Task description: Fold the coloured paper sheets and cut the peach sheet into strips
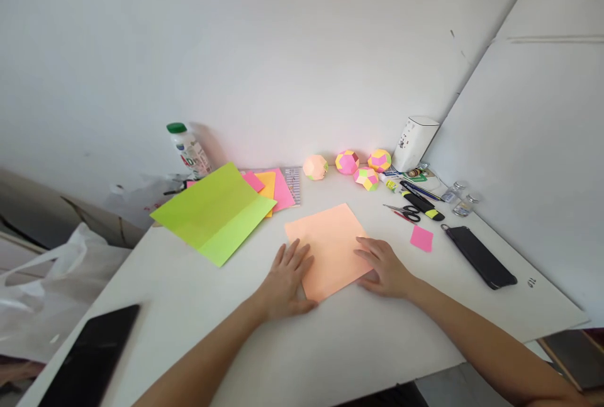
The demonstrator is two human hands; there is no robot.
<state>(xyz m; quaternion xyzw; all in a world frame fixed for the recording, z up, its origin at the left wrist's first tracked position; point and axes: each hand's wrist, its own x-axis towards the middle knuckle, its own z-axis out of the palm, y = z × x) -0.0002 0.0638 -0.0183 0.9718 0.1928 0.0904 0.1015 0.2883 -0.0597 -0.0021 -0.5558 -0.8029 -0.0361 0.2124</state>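
A peach-orange sheet of paper [330,250] lies flat on the white table in front of me. My left hand [287,281] rests palm down at its left edge, fingers spread, thumb at the near corner. At the right edge is my right hand [384,268], with its fingers stretched over the sheet and its thumb apart, beside the near edge. Neither hand visibly grips the paper. Left of it, a larger lime-green sheet [214,215] with a fold line lies over several pink and orange sheets [283,190].
Several multicoloured paper balls [347,161] sit by the wall. To the right are scissors [409,212], a pink paper square [421,238], a black case [480,256], small glass jars [466,204] and a white container [415,143]. A bottle [189,150] stands back left; a dark tablet [92,356] lies front left.
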